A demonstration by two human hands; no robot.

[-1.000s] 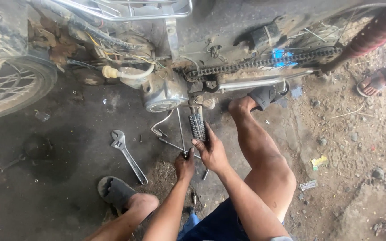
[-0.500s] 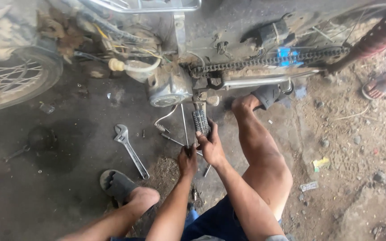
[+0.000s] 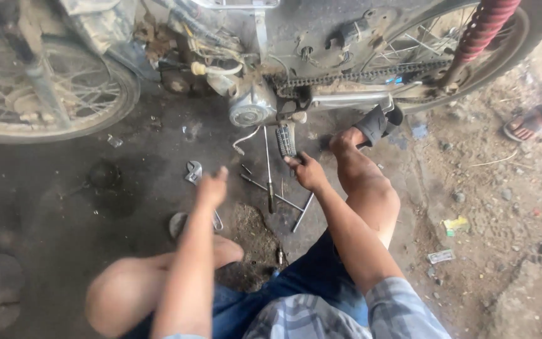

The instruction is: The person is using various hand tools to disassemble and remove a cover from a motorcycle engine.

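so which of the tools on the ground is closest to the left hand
The adjustable wrench, lying just left of the left hand. The cross wrench and the long rod tool lie further right, nearer the right hand.

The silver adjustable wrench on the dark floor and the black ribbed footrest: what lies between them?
In the head view, between the silver adjustable wrench and the black ribbed footrest lie thin metal rod tools on the floor, with the left hand hovering above.
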